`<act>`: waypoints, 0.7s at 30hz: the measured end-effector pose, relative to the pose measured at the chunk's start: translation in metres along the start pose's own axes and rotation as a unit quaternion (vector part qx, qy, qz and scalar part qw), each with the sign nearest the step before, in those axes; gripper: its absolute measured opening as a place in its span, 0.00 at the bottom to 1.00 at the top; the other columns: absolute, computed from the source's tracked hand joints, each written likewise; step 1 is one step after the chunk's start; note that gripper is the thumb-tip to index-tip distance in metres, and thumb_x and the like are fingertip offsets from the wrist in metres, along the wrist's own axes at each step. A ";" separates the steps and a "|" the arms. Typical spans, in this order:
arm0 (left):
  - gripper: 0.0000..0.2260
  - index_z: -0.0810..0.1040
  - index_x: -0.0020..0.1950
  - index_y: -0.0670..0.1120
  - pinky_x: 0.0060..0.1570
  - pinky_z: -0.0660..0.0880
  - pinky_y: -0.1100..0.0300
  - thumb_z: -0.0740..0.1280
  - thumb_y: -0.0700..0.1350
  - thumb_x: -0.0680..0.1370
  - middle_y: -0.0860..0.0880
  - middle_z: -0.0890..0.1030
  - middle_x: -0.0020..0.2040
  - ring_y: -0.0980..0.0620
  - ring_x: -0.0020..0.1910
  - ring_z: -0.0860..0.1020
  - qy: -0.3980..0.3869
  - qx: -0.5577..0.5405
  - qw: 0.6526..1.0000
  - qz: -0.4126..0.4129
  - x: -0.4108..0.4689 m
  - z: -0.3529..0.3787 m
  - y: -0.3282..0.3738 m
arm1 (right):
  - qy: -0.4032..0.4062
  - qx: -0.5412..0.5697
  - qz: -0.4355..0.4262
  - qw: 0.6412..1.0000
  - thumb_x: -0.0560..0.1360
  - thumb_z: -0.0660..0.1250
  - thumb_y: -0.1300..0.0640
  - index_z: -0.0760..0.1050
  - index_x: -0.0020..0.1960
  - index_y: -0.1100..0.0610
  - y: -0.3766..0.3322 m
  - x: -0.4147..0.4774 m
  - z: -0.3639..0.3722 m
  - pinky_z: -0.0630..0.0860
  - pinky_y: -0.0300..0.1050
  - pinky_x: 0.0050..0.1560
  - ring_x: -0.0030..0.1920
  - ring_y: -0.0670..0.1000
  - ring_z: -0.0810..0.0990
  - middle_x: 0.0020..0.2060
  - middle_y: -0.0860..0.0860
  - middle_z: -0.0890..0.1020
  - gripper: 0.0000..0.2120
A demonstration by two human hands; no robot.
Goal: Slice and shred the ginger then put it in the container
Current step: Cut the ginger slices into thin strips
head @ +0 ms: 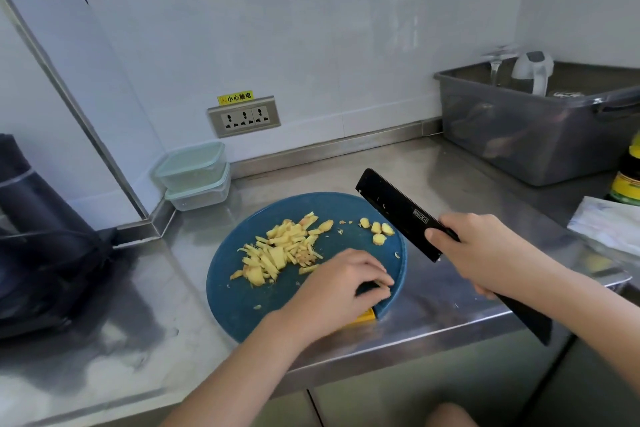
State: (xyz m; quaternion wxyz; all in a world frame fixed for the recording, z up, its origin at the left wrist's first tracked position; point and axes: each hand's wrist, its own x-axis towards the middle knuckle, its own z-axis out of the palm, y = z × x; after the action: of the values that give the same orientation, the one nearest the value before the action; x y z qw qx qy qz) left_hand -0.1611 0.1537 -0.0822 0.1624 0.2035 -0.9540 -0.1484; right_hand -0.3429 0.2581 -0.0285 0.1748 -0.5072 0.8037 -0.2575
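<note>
- Blue round board (242,302) lies on the steel desk (138,322), and its near side comes close to the front edge of the desk.
- The ginger (277,253) is on the board: a loose heap of shreds in the middle, and a few slices (377,230) apart at the right side, not yet shredded.
- The right hand (485,253) is closed around the black knife (398,211) where blade meets handle. The blade is lifted off the board and points up and to the left.
- The left hand (343,284) has bent fingers, tips down on the board near its right edge, and holds no ginger. I cannot tell if it grips the board.
- My judgement: the slices come next. It is better to stack them flat, curl the left fingertips back, and cut thin strips with the blade straight down.
- The two stacked containers (194,177) stand in the back left corner, lids on and well apart from the board. One must be opened and brought near.
- Open desk is behind and to the left of the board. On the right are the grey tub (519,135), a bottle (628,180) and a cloth (609,225), so the knife should not swing wide there.
</note>
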 end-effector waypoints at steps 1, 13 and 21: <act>0.10 0.81 0.56 0.53 0.57 0.62 0.74 0.65 0.51 0.77 0.61 0.76 0.52 0.67 0.56 0.67 0.010 0.005 1.000 -0.001 -0.001 -0.001 -0.003 | 0.001 0.002 -0.001 1.000 0.80 0.57 0.51 0.67 0.38 0.58 0.001 -0.001 -0.001 0.66 0.38 0.18 0.16 0.52 0.68 0.25 0.54 0.71 0.15; 0.13 0.78 0.63 0.46 0.67 0.66 0.53 0.61 0.42 0.80 0.50 0.76 0.64 0.52 0.66 0.68 0.219 0.112 0.961 -0.123 -0.047 -0.047 -0.063 | 0.034 -0.292 -0.141 0.945 0.79 0.55 0.41 0.59 0.44 0.51 -0.021 -0.003 0.010 0.65 0.42 0.31 0.33 0.52 0.72 0.34 0.47 0.73 0.14; 0.31 0.41 0.75 0.64 0.69 0.32 0.55 0.56 0.50 0.80 0.60 0.29 0.73 0.57 0.69 0.24 0.024 0.148 0.984 -0.097 -0.047 -0.050 0.003 | 0.033 -0.401 -0.250 0.881 0.79 0.56 0.41 0.60 0.53 0.52 -0.042 0.003 0.019 0.65 0.44 0.36 0.47 0.53 0.80 0.48 0.48 0.78 0.14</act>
State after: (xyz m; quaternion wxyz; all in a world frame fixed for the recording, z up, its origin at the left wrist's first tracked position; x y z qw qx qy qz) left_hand -0.1028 0.1665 -0.0474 0.1377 0.3205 -0.9371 -0.0155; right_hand -0.3029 0.2363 -0.0192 -0.1404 -0.7091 0.6900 0.0349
